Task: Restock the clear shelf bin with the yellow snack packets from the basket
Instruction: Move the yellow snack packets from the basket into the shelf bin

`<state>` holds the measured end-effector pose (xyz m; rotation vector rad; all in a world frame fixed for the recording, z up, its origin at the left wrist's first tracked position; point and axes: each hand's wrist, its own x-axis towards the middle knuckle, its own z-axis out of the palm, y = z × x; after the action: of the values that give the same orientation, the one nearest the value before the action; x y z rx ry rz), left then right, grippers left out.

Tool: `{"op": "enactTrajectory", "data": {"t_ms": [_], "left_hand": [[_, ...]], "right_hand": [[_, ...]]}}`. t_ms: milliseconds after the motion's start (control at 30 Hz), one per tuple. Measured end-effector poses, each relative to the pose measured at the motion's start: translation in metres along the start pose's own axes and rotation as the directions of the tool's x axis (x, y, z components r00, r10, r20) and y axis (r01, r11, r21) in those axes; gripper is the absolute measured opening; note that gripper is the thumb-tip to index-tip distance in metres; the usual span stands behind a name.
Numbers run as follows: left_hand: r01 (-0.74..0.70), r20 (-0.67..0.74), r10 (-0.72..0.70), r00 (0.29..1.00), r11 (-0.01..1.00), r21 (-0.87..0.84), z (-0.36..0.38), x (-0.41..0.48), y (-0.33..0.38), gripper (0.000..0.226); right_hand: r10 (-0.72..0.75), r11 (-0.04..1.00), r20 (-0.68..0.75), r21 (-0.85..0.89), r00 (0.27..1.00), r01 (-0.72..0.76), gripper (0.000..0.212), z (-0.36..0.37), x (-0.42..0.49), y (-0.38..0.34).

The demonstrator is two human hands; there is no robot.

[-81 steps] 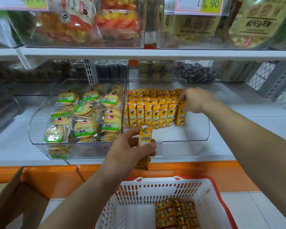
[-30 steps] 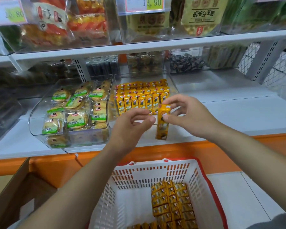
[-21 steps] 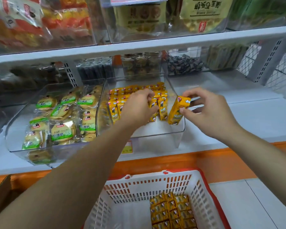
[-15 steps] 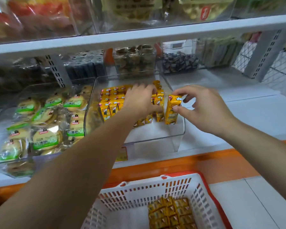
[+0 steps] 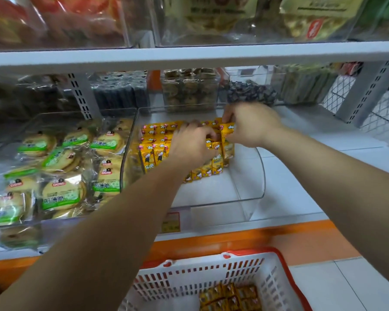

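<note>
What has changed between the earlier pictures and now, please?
The yellow packet passed from the left hand to the right hand, which carried it forward into the clear bin and now pinches it at the right end of the rows. The left hand, emptied, moved onto the standing rows. The basket and the green-labelled biscuits stayed put.

Snack packets (image 5: 154,153) stand in rows inside shelf bin (image 5: 245,194); cookie bin (image 5: 61,218) left of it; basket (image 5: 189,274) below in front.
</note>
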<state>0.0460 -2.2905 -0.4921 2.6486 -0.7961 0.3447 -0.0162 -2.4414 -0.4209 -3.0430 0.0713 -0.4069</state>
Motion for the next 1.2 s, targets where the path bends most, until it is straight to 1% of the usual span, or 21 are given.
{"op": "enactTrajectory", "data": {"t_ms": [100,167,233,300,333,367,433,467,533,567,600,667,733,833,933,1000,1067,1133,1167,1200], "left_hand": [[0.022,-0.011,-0.022,1.000,0.999,-0.043,0.002,-0.004,-0.002,0.034],[0.022,-0.018,-0.023,1.000,0.999,-0.034,0.005,-0.005,-0.001,0.035],[0.020,-0.032,-0.021,0.999,0.999,-0.029,0.007,-0.005,0.002,0.040],[-0.003,-0.072,-0.001,0.997,0.998,-0.062,0.006,-0.003,0.005,0.051],[-0.034,-0.086,0.027,0.996,0.997,-0.076,0.007,-0.002,0.007,0.056],[-0.076,-0.092,0.068,0.993,0.994,-0.081,0.007,-0.001,0.010,0.060],[-0.157,-0.085,0.150,0.985,0.985,-0.076,0.009,0.001,0.014,0.063],[-0.181,-0.077,0.176,0.981,0.981,-0.068,0.010,0.002,0.016,0.062],[-0.199,-0.049,0.197,0.979,0.979,-0.035,0.012,0.006,0.017,0.056],[-0.200,-0.029,0.200,0.979,0.980,-0.008,0.013,0.008,0.017,0.052],[-0.199,-0.006,0.199,0.980,0.980,0.025,0.015,0.009,0.017,0.048],[-0.183,0.024,0.182,0.983,0.980,0.079,0.018,0.011,0.017,0.045],[-0.167,0.029,0.164,0.986,0.980,0.105,0.020,0.011,0.018,0.044],[-0.169,0.044,0.165,0.985,0.975,0.141,0.015,0.011,0.025,0.048],[-0.128,0.099,0.116,0.988,0.984,0.123,-0.001,0.009,0.037,0.060],[-0.060,0.108,0.058,0.992,0.998,0.013,-0.021,0.000,0.047,0.061],[-0.059,0.044,0.066,0.997,0.989,-0.138,-0.046,-0.024,0.055,0.047],[-0.139,-0.027,0.137,0.990,0.961,-0.238,-0.071,-0.067,0.056,0.027],[-0.178,-0.020,0.179,0.984,0.949,-0.262,-0.083,-0.092,0.054,0.019],[-0.204,0.024,0.218,0.976,0.940,-0.272,-0.092,-0.117,0.050,0.014]], "right_hand": [[0.051,0.995,0.122,-0.090,0.991,-0.040,0.036,0.002,0.010,-0.001],[0.053,0.993,0.197,-0.118,0.979,-0.030,0.029,0.005,0.013,-0.004],[0.034,0.989,0.226,-0.145,0.973,-0.001,0.015,0.005,0.014,-0.007],[0.006,0.993,0.214,-0.114,0.977,0.019,0.018,0.003,0.008,-0.004],[-0.002,0.997,0.163,-0.072,0.987,0.014,0.023,0.003,0.002,0.000],[-0.002,1.000,0.080,-0.006,0.997,0.003,0.028,0.003,-0.006,0.005],[0.034,0.979,-0.070,0.202,0.997,-0.019,0.037,0.005,-0.031,0.016],[0.057,0.950,-0.097,0.310,0.994,-0.024,0.043,0.007,-0.045,0.019],[0.052,0.892,-0.083,0.453,0.995,-0.009,0.054,0.012,-0.072,0.023],[0.038,0.875,-0.056,0.485,0.998,-0.006,0.061,0.016,-0.084,0.023],[0.024,0.872,-0.021,0.489,0.999,-0.011,0.072,0.021,-0.093,0.023],[-0.001,0.898,0.048,0.439,0.999,-0.020,0.096,0.033,-0.105,0.021],[-0.004,0.911,0.072,0.412,0.997,-0.026,0.104,0.041,-0.111,0.018],[0.012,0.898,0.063,0.437,0.998,-0.039,0.102,0.042,-0.114,0.018],[0.021,0.958,0.056,0.285,0.998,-0.036,0.098,0.035,-0.115,0.016],[0.046,0.977,0.026,0.208,0.999,-0.050,0.090,0.024,-0.120,0.011],[0.072,0.981,-0.028,0.185,0.997,-0.065,0.075,0.008,-0.130,0.007],[0.061,0.983,-0.099,0.179,0.993,-0.042,0.061,-0.008,-0.145,0.004],[0.036,0.983,-0.132,0.182,0.991,-0.012,0.054,-0.015,-0.153,0.002],[0.002,0.981,-0.146,0.192,0.989,0.026,0.046,-0.020,-0.162,0.000]]}}
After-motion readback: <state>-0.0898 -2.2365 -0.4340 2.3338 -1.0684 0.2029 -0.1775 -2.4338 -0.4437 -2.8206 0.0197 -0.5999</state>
